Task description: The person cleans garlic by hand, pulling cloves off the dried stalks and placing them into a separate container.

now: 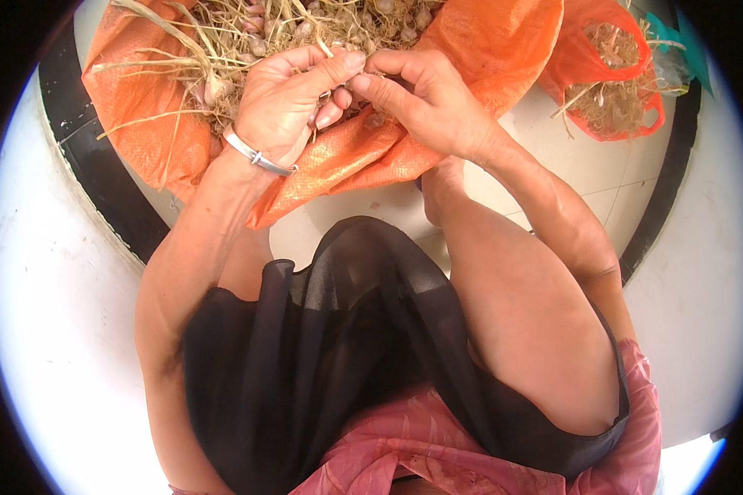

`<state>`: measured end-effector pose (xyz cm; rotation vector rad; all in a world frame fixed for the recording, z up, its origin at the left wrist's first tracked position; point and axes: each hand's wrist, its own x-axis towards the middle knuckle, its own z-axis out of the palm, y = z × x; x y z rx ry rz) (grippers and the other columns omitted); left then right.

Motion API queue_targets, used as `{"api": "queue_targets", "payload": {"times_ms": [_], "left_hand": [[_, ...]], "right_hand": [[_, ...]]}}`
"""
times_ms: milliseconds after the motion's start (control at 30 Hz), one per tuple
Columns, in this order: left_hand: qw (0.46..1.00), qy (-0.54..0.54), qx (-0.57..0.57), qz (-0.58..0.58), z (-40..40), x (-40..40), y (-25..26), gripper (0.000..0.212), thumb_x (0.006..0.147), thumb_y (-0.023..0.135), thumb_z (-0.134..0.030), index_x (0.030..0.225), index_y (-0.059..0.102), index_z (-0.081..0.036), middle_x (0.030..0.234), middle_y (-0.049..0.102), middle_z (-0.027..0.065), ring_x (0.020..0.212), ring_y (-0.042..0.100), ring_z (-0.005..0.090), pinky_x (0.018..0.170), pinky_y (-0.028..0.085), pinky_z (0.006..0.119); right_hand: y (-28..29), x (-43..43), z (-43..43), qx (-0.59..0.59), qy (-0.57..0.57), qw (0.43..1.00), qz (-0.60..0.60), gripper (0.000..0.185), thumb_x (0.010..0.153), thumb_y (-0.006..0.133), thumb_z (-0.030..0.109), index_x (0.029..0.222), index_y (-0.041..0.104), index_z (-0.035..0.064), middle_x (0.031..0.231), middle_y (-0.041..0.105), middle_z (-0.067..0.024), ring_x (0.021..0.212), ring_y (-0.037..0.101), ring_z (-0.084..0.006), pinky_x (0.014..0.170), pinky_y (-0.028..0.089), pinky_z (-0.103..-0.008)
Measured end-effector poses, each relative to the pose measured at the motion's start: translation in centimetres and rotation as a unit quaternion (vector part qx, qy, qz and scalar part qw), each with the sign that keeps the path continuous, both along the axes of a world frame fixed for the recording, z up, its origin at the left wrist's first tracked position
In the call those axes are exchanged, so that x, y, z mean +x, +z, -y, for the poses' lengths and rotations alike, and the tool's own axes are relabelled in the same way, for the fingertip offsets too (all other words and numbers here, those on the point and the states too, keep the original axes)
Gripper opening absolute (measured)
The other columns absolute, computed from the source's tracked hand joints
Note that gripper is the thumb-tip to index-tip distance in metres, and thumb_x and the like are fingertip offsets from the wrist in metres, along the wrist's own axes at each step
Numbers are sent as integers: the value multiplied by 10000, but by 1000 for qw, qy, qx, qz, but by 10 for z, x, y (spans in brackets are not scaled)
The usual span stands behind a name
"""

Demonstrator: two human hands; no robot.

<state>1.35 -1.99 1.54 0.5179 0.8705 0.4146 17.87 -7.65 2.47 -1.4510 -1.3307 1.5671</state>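
Dried garlic bulbs with long stalks and roots (257,43) are heaped in an orange woven sack (495,49) in front of me. My left hand (291,93), with a silver bangle at the wrist, is closed around a garlic bulb that shows only in part between thumb and fingers; a dry stalk rises from it. My right hand (427,96) meets it from the other side, thumb and index finger pinched at the bulb. What exactly the right fingertips grip is hidden. A larger pinkish garlic bulb (215,90) lies on the heap just left of my left hand.
At the upper right, a red plastic bag (557,74) holds dry roots and stalk scraps (613,99), with a green plastic bag (687,49) beside it. The sack lies on pale floor tiles (594,161) edged by a black tile border (93,142). My bare legs are below it.
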Motion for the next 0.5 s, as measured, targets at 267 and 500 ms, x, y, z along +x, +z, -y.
{"api": "queue_targets", "payload": {"times_ms": [267, 500], "left_hand": [[992, -46, -95, 66, -6, -5, -2, 140, 847, 578, -132, 895, 572, 0, 740, 574, 47, 593, 526, 78, 443, 367, 160], [995, -94, -12, -22, -1, 1, 7, 138, 824, 597, -88, 909, 594, 21, 715, 582, 55, 536, 505, 58, 403, 340, 153]], "right_hand": [[-3, 6, 3, 127, 16, 991, 38, 149, 851, 507, 124, 823, 575, -5, 647, 527, -33, 618, 479, -100, 579, 397, -249], [-5, 15, -8, -104, -151, 982, -45, 188, 806, 494, 162, 819, 624, 26, 594, 517, -13, 542, 453, -67, 490, 352, -208]]}}
